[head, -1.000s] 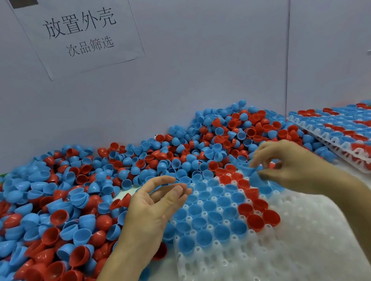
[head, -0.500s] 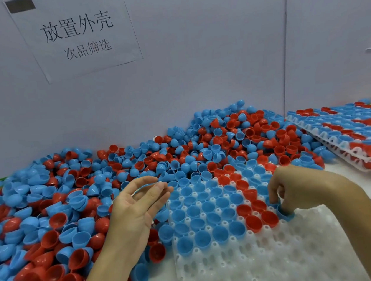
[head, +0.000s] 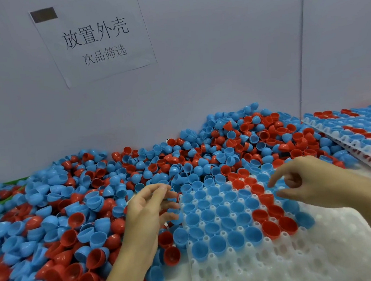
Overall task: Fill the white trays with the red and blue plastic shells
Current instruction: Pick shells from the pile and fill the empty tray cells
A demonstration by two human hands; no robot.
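A white tray (head: 283,267) with round pockets lies in front of me. Its far half holds blue shells (head: 216,212) sitting open side up, crossed by a diagonal band of red shells (head: 272,225). A big pile of loose red and blue shells (head: 73,207) covers the table to the left and behind. My left hand (head: 146,212) hovers at the tray's left edge, fingers loosely spread and blurred, with no shell plainly held. My right hand (head: 308,182) hangs over the tray's far right part, index finger and thumb apart, gripping nothing.
A stack of filled white trays (head: 360,130) sits at the far right. A grey wall with a paper sign (head: 95,38) closes off the back. The near pockets of the front tray show bare white plastic.
My right hand has lifted off the tray's right edge, leaving a blue shell there, and moved up and back with its fingers opening. My left hand stays at the tray's left edge.
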